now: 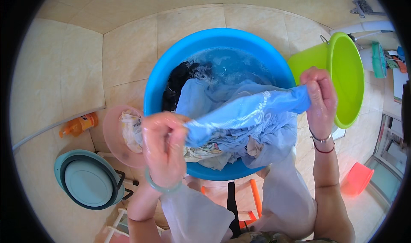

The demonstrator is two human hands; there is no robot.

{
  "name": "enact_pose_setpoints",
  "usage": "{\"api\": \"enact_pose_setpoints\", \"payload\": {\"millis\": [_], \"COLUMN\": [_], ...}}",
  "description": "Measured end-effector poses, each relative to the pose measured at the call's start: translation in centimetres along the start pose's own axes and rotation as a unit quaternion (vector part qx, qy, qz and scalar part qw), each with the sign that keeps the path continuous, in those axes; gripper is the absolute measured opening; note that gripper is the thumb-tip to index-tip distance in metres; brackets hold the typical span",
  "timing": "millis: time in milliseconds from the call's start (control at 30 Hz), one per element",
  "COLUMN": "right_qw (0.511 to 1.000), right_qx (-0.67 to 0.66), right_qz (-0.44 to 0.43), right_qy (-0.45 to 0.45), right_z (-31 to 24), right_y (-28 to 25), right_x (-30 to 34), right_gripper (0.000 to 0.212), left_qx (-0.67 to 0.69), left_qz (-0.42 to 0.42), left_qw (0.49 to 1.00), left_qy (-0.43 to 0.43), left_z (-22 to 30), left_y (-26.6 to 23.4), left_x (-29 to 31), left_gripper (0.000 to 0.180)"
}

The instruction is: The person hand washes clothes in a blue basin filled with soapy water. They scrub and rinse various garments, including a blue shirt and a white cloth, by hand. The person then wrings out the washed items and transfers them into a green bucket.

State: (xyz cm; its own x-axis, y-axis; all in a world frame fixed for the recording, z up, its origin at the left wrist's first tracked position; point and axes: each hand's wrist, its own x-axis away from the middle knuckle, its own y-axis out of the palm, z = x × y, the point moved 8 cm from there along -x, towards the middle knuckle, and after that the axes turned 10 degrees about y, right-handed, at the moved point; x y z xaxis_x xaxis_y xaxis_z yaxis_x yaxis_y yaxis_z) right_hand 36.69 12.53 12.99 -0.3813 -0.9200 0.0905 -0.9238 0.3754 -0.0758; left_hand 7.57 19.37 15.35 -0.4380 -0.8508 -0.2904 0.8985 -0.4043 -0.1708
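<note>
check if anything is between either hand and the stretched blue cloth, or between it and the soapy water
Nothing visible separates the stretched blue cloth from the left hand or right hand. Beneath it, heaped laundry in the blue tub is in the way; open soapy water shows beyond.

We take this for a washroom in a home. Laundry (278, 129) lies in sudsy water (233, 65) in a big tub (227, 34) at the centre, on a tiled floor (128, 54) beside tiled walls (64, 63). Around it we see household washing gear: a pump bottle (83, 124) at 9 o'clock, basins (87, 183) at 8, a green bucket (347, 78) between 2 and 3, a pink bucket (358, 179) at 4.
</note>
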Motion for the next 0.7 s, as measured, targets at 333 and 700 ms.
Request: {"api": "enact_pose_setpoints", "payload": {"millis": [333, 700], "right_qw": [0.975, 0.942], "right_qx": [0.034, 0.332], "right_qz": [-0.195, 0.039], "right_qy": [0.1, 0.002], "right_z": [5.9, 11.2], "right_y": [3.9, 4.7], "right_x": [1.5, -7.8], "right_gripper": [0.03, 0.055], "left_qx": [0.102, 0.351], "left_qz": [-0.079, 0.153], "left_qw": [0.983, 0.853], "left_qy": [-0.129, -0.355], "left_z": [-2.8, -19.6], "left_y": [1.7, 5.3], "left_x": [1.1, -2.4], "left_gripper": [0.029, 0.062]}}
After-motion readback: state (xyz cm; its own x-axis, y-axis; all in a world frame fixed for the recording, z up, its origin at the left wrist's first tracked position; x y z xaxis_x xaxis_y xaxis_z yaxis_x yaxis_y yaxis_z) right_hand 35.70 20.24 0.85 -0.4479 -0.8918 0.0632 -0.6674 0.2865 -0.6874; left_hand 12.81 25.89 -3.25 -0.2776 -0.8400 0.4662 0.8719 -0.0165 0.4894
